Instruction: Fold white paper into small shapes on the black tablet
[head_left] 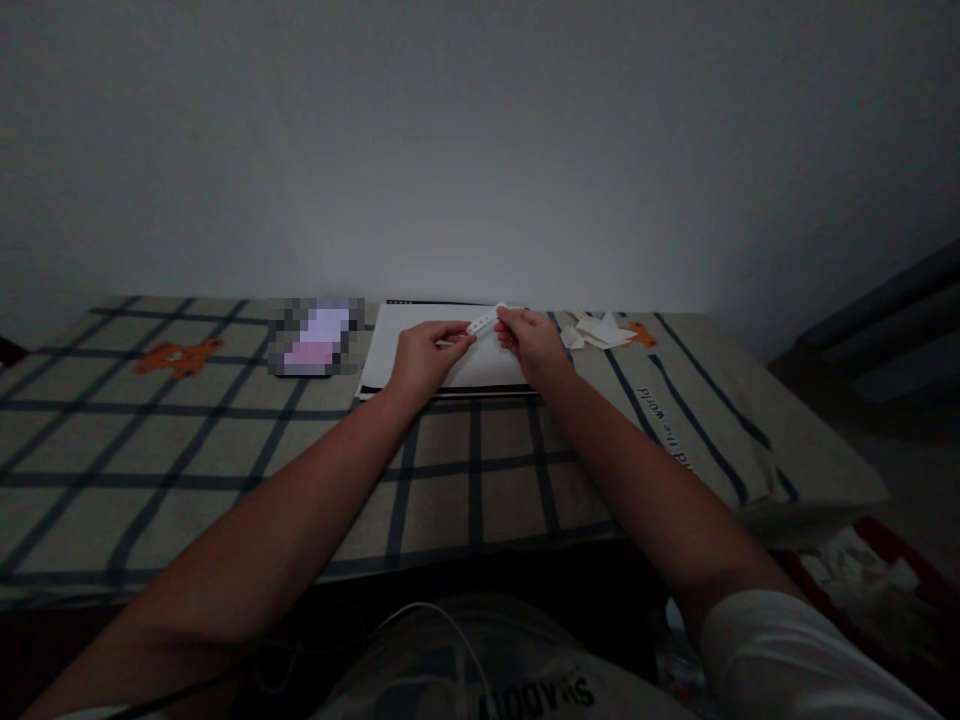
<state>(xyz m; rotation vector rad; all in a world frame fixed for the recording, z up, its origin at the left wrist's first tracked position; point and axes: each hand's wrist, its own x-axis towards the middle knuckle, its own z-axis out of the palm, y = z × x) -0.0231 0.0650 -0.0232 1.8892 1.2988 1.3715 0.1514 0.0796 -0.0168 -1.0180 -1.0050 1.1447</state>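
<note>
A small white strip with a row of dark marks (pixel 482 322) is stretched between my two hands, above a white sheet or pad (pixel 487 373) with dark edges. At its left end, my left hand (pixel 424 352) pinches it between thumb and fingers. My right hand (pixel 536 345) grips the other end, its fingers curled in and partly hiding the strip. What the strip is made of is too small and dim to tell. Crumpled or torn white paper pieces (pixel 600 330) lie just right of my right hand.
A blurred-out phone-like device (pixel 319 340) lies to the left of the pad. Under everything is a checked tablecloth (pixel 202 430) with orange bear figures, its far edge against a grey wall (pixel 480 150). A red container holding pale crumpled bits (pixel 862 570) stands low at the right.
</note>
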